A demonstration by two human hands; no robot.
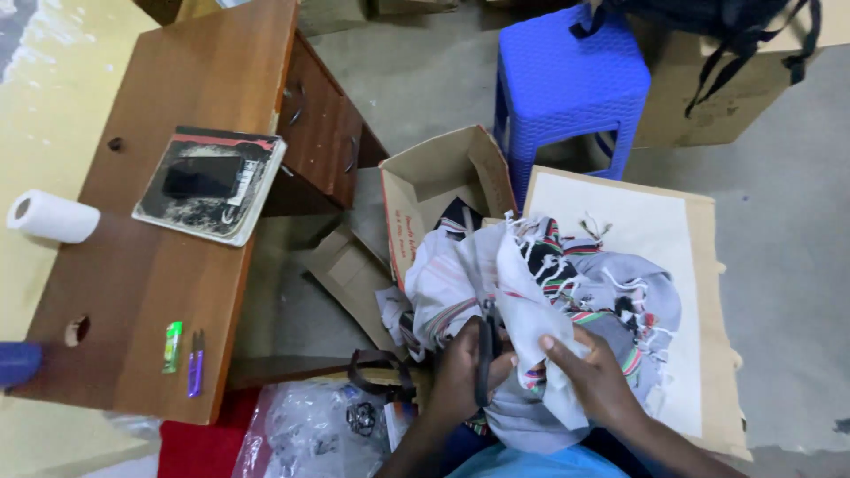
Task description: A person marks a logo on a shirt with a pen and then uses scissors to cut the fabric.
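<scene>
Works low in front of the open cardboard box (440, 181), with a heap of fringed cloths (567, 283) in grey, white and striped colours piled against the box's near right corner. Holds dark scissors (486, 350) in the left hand (459, 376), just below that heap, grip wrapped tight around the handles; cannot tell whether the blades are parted, since folds of fabric hide most of them. Pinches a pale grey-white cloth (531, 323) with the right hand (595, 379), grip pressed together on a fold of it, thumb on top, right beside the scissors and a little further from the box. Keeps that cloth up against the blades, so trimming or cutting looks to be under way on this one piece rather than finished. Shows no clear pile of finished pieces anywhere around the box; judges the heap as mostly still tangled together and not yet sorted out, though which pieces have already been handled cannot be told. Leaves a flat cream panel (637, 221) under the heap to the right of the box, and a blue plastic stool (571, 80) beyond the box's far right corner. Has a wooden surface (159, 292) to the left of the box, carrying a worn book (212, 184), a paper roll (53, 217), a green lighter (173, 345) and small purple snips (196, 363), all well apart from both hands. Shows a clear plastic bag (310, 434) on the floor, nearer than the box and to the left of the left hand.
</scene>
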